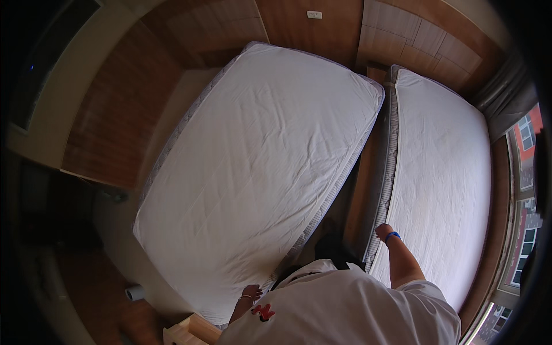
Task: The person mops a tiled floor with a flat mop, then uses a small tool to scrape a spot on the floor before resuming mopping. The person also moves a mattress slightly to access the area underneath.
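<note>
White-shirted and bent between two beds, a person rests the left hand on the near corner of the left bed, fingers seemingly curled at its sheet, while the right hand, a blue wristband at its wrist, presses the quilted edge of the right bed; whether either hand truly grips cannot be told. Judging by the pose, the sheet is being tucked or smoothed, and a firmer pinch of the hem looks needed. Farther out, a small white wall plate sits on the wood panelling, and a pale roll lies on the floor beside a light wooden box.
</note>
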`<act>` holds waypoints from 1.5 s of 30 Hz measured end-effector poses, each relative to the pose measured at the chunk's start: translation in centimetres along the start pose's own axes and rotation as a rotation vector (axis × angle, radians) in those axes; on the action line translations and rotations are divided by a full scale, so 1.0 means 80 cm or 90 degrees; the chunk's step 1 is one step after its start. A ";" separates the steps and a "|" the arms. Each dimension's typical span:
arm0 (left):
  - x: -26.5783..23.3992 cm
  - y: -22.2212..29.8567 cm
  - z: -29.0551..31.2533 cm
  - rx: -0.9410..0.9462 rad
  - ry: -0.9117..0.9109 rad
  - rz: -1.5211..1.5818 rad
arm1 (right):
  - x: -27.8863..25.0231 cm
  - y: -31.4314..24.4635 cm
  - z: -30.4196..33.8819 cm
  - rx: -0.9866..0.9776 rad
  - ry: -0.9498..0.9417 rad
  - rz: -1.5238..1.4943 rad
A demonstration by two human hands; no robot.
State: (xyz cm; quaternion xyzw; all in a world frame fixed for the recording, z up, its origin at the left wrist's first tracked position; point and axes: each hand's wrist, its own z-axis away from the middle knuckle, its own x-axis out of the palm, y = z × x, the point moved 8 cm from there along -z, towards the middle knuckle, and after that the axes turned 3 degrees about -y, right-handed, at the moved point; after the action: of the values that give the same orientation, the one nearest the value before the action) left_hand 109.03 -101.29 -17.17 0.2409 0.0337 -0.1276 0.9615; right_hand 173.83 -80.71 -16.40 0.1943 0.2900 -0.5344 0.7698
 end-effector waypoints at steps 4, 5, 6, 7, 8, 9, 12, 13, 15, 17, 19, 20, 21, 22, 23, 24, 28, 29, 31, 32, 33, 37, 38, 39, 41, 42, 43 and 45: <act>0.057 0.299 0.058 0.106 0.101 0.016 | -0.160 0.115 -0.021 0.150 0.278 -0.634; 0.055 0.338 0.065 0.150 0.111 0.009 | -0.187 0.110 -0.022 0.169 0.297 -0.800; 0.054 0.374 0.070 0.192 0.119 0.006 | -0.214 0.106 -0.022 0.191 0.326 -0.962; 0.056 0.405 0.068 0.239 0.117 0.007 | -0.216 0.100 -0.028 0.181 0.323 -0.961; 0.049 0.415 0.062 0.253 0.119 -0.014 | -0.220 0.094 -0.038 0.169 0.318 -0.960; 0.035 0.417 0.063 0.261 0.129 -0.035 | -0.222 0.077 -0.052 0.150 0.304 -0.961; 0.026 0.412 0.004 0.195 0.136 -0.128 | -0.168 0.034 -0.092 -0.117 0.303 -0.520; 0.027 0.415 -0.010 0.169 0.140 -0.115 | -0.138 0.022 -0.096 -0.206 0.218 -0.318; 0.032 0.438 -0.031 0.145 0.147 -0.061 | -0.100 0.020 -0.088 -0.280 0.029 -0.205; 0.036 0.471 -0.055 0.157 0.153 -0.012 | -0.103 0.063 -0.078 -0.149 -0.088 -0.446; 0.055 0.517 -0.087 0.163 0.134 -0.023 | -0.101 0.141 -0.075 0.052 -0.054 -0.781; 0.073 0.553 -0.097 0.158 0.117 -0.042 | -0.095 0.179 -0.075 0.159 -0.034 -0.945; 0.088 0.588 -0.110 0.161 0.101 -0.055 | -0.088 0.214 -0.076 0.271 -0.014 -1.104; 0.105 0.623 -0.122 0.164 0.086 -0.068 | -0.095 0.241 -0.084 0.328 -0.005 -1.176; 0.123 0.661 -0.137 0.181 0.073 -0.074 | -0.105 0.269 -0.092 0.384 0.015 -1.247; 0.139 0.691 -0.153 0.198 0.067 -0.093 | -0.126 0.291 -0.107 0.380 0.020 -1.236; 0.207 0.802 -0.238 0.230 0.042 -0.199 | -0.171 0.432 -0.245 0.353 0.055 -1.140; 0.213 0.817 -0.248 0.188 0.031 -0.229 | -0.195 0.449 -0.275 0.342 0.077 -1.096; 0.237 0.868 -0.278 0.125 -0.001 -0.294 | -0.274 0.507 -0.350 0.309 0.174 -1.027; 0.249 0.886 -0.291 0.113 -0.005 -0.328 | -0.318 0.540 -0.379 0.293 0.237 -1.000; 0.259 0.901 -0.304 0.097 -0.007 -0.361 | -0.374 0.571 -0.403 0.283 0.268 -0.873; 0.281 0.963 -0.361 0.129 0.027 -0.343 | -0.436 0.703 -0.462 0.435 0.550 -0.690; 0.284 0.968 -0.374 0.112 0.025 -0.318 | -0.417 0.727 -0.482 0.498 0.541 -0.747; 0.287 0.975 -0.391 0.101 0.025 -0.296 | -0.377 0.733 -0.498 0.528 0.475 -0.915; 0.297 0.988 -0.421 0.092 0.043 -0.319 | -0.299 0.725 -0.528 0.633 0.324 -1.225; 0.300 0.998 -0.437 0.110 0.069 -0.345 | -0.266 0.697 -0.535 0.645 0.278 -1.367; 0.294 1.011 -0.456 0.164 0.135 -0.395 | -0.244 0.661 -0.554 0.528 0.226 -1.522; 0.273 1.026 -0.496 0.211 0.236 -0.469 | -0.220 0.589 -0.568 0.285 0.058 -1.755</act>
State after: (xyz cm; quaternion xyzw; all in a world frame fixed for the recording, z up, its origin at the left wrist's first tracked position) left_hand 151.48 -17.66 -17.60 0.3824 0.2683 -0.4198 0.7782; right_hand 202.45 -23.93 -39.74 -0.1095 0.1794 -0.8798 -0.4264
